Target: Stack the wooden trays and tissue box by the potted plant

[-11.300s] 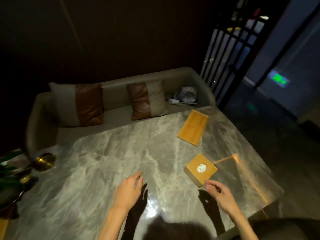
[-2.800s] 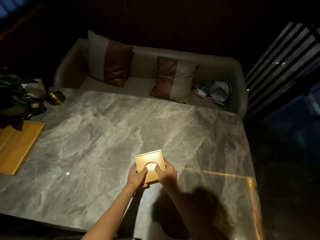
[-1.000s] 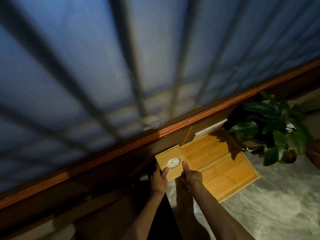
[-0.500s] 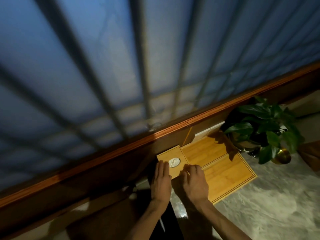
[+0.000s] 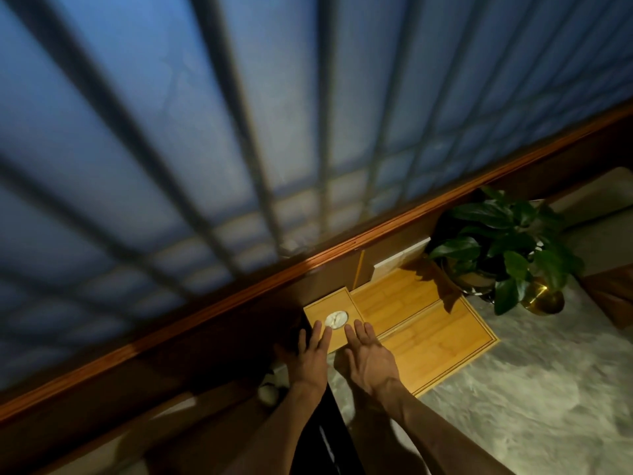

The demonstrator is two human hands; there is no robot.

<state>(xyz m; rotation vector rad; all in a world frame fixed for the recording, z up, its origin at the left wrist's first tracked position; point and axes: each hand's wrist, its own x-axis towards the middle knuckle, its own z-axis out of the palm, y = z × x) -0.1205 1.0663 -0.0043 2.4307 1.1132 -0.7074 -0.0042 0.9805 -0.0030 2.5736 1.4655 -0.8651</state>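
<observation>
Tissue box (image 5: 334, 318) no longer sitting mid-desk as at start; now resting at frame centre, on left end of wooden trays (image 5: 424, 323), beside potted plant (image 5: 503, 248) at right. Second tray, earlier lying at far side of desk (image 5: 548, 406), now lying with other tray by plant. Left hand (image 5: 310, 354) and right hand (image 5: 368, 356), a second ago gripping box edges, now lying flat with fingers spread, fingertips on box near edge. View turning from sofa to barred window.
</observation>
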